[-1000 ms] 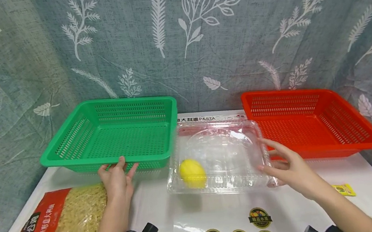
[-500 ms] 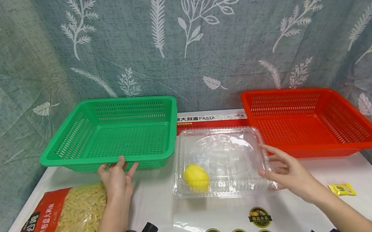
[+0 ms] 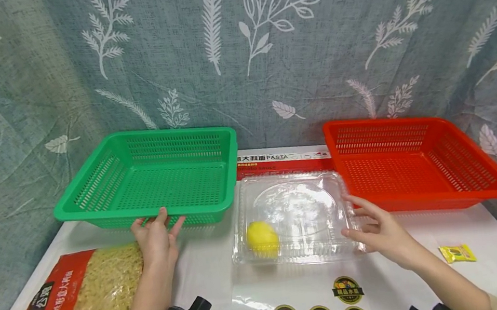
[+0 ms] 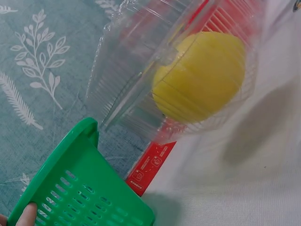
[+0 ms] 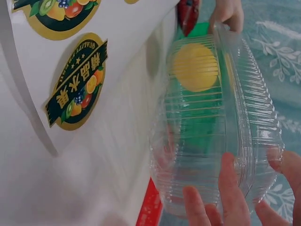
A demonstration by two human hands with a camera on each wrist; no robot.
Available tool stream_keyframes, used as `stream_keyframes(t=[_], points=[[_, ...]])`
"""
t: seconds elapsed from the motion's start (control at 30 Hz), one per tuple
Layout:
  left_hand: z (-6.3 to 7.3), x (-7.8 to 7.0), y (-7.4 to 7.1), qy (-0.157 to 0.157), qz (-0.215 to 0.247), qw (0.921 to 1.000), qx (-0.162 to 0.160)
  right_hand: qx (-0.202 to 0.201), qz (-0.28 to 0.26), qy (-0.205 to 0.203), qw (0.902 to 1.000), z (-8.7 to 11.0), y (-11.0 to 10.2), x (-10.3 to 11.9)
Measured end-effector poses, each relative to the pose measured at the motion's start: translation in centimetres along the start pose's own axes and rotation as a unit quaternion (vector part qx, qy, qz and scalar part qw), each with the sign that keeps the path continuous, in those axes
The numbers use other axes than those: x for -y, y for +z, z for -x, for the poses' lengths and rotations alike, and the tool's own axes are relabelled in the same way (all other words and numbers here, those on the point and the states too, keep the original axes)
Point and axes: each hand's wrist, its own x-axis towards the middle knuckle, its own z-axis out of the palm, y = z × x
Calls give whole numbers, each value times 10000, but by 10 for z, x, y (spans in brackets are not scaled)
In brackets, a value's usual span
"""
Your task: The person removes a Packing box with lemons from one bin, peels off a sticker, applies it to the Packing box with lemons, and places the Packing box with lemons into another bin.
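Note:
My right hand (image 3: 381,232) holds the right side of a clear plastic clamshell box (image 3: 303,210), with fingers along its side. In the right wrist view, the thumb and fingers lie on opposite faces of the box. A yellow lemon (image 3: 262,238) lies inside, at the box's near left corner. The left wrist view has the lemon (image 4: 202,77) through the plastic, its shadow falling apart from it on the white cloth. My left hand (image 3: 156,240) grips the front rim of a green basket (image 3: 142,211), one finger (image 4: 27,216) showing against the rim.
A red basket (image 3: 424,200) stands at the right. Behind the clamshell lies a red-and-white pasta box (image 3: 284,163). A red pasta bag (image 3: 75,303) is at the left. A sheet of fruit stickers (image 3: 259,305) lies in front, a small yellow packet (image 3: 457,253) at the right.
The clamshell box and right hand have come lower and nearer, uncovering more of the pasta box behind. The lemon has moved along with it. My left hand has stayed on the basket rim.

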Motion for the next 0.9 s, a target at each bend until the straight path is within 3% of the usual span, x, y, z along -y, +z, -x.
stream_keyframes(t=[0.9], points=[[-1,2,-1,51,56,10000,8,21,-173,153,9997,-23,9,-22]])
